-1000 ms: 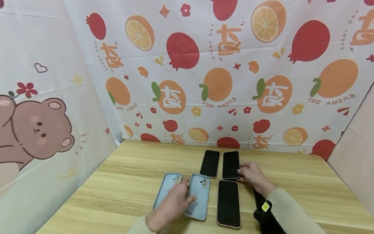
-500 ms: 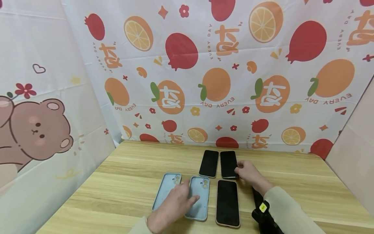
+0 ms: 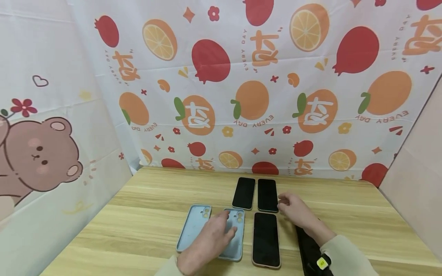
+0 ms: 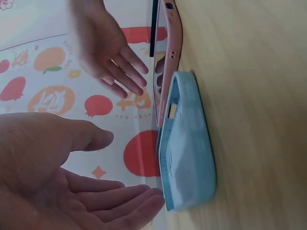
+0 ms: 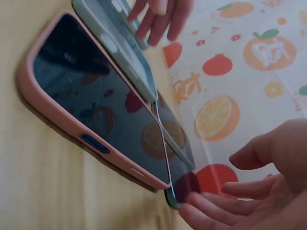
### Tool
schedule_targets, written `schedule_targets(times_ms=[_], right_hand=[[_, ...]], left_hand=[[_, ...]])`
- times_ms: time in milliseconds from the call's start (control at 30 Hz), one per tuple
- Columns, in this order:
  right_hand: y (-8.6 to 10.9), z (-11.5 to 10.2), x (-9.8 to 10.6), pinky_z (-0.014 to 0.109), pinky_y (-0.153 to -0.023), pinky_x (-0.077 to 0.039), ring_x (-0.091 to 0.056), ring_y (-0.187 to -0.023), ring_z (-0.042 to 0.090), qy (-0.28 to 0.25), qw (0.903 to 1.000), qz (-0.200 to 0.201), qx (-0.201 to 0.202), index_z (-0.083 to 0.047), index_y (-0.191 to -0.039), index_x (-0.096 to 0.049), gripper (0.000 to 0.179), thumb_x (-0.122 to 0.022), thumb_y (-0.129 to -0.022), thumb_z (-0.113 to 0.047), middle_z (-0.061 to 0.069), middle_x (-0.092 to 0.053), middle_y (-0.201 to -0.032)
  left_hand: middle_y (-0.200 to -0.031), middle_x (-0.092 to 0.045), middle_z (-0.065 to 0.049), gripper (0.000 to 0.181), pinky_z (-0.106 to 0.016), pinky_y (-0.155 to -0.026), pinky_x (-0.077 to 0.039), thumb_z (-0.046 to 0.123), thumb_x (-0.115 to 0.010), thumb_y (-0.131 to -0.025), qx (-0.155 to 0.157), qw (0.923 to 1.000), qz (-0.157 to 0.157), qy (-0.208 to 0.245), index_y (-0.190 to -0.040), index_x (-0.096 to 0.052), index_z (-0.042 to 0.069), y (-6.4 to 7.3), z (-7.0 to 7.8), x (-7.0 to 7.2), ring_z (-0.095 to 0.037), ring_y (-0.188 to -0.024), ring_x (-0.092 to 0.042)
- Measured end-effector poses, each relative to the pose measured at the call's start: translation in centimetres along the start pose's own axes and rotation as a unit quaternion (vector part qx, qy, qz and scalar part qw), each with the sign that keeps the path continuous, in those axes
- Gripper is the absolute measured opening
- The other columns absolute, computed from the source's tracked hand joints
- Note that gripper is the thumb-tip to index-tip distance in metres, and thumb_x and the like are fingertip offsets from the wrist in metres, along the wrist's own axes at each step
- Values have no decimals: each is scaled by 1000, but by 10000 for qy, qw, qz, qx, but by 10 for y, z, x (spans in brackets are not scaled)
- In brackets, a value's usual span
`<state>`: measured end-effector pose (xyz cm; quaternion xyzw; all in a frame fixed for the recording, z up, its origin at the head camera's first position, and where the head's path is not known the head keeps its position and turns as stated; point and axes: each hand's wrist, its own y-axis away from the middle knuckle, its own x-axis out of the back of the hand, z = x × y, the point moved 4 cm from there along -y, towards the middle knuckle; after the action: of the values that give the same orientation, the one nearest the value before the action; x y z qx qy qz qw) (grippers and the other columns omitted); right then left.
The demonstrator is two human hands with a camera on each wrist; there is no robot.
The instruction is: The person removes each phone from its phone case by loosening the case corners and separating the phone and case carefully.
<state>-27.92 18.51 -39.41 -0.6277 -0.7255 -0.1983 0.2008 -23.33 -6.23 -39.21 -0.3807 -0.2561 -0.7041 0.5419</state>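
Left hand (image 3: 210, 234): hovering over blue case (image 3: 235, 246), spreading thumb wide, facing back edge of worktop (image 3: 152, 207)
Right hand (image 3: 295, 211): hanging beside black phone (image 3: 267, 194), holding thumb and fingers loosely apart

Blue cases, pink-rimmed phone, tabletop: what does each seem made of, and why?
Blue cases: perhaps silicone or plastic; matte, without sharp reflections.
Pink-rimmed phone: likely glass-fronted, glossy, mirroring printed fruit.
Tabletop: apparently satin wood or laminate, showing streaked grain.

My pink-cased phone (image 3: 266, 240), flat, screen dark.
From it I log: black phone (image 3: 267, 195) at twelve o'clock, second black phone (image 3: 244, 193) at eleven; nearer blue case (image 3: 237, 239), farther blue case (image 3: 193, 227), hollow-up, toward nine.
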Motion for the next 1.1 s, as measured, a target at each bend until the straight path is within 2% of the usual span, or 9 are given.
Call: schedule_targets(times_ms=[167,267,433,567,767,867,1100], right_hand=[[16,1,-9,39,-76,-59,-65,-97,25,-511,9981,-326,-115,13,-136,-46,42,-49,-100,-7,23,-61,-122],[26,3,-14,40,-70,-60,-66,-90,24,-864,9940,-622,-235,15,-139,-41,45,-48,-100,-7,23,-60,-118],[40,4,-19,42,-61,-60,-66,-74,26,-1078,9885,-999,-347,18,-143,-30,54,-48,-100,-9,22,-61,-111],[47,5,-22,40,-59,-60,-66,-72,25,-922,9887,-1038,-567,18,-143,-30,57,-51,-100,-12,20,-62,-112],[54,6,-24,39,-59,-60,-66,-77,23,-891,9885,-1003,-693,19,-142,-31,56,-52,-99,-11,19,-61,-113],[56,7,-24,39,-60,-60,-66,-77,23,-904,9893,-938,-650,19,-142,-32,56,-52,-99,-11,19,-62,-111],[58,11,-24,40,-63,-61,-66,-79,23,-923,9898,-878,-634,18,-141,-34,56,-52,-99,-13,18,-63,-112]], left_hand=[[-125,-63,-25,51,-49,-90,-56,19,-67,-94,-208,9991,-125,346,-133,-50,-8,-5,7,-5,-38,-117,-61],[-124,-64,-25,48,-46,-87,-58,17,-66,-94,-303,9979,-229,526,-133,-51,-8,-8,9,-9,-37,-113,-64],[-120,-66,-24,46,-41,-79,-60,13,-64,-94,-251,9937,-521,959,-132,-51,-9,-11,11,-15,-31,-103,-68],[-118,-66,-22,45,-41,-80,-60,12,-63,-94,-227,9916,-582,1131,-133,-51,-9,-12,14,-17,-30,-103,-68],[-119,-67,-21,43,-39,-79,-59,10,-60,-93,-291,9950,-386,874,-131,-53,-8,-14,24,-16,-29,-104,-67],[-118,-67,-22,44,-40,-79,-59,11,-63,-91,-351,9947,-477,839,-130,-53,-8,-15,29,-18,-27,-101,-67],[-121,-66,-21,46,-41,-83,-58,12,-64,-92,-273,9937,-693,834,-132,-52,-8,-16,34,-24,-26,-103,-67]])
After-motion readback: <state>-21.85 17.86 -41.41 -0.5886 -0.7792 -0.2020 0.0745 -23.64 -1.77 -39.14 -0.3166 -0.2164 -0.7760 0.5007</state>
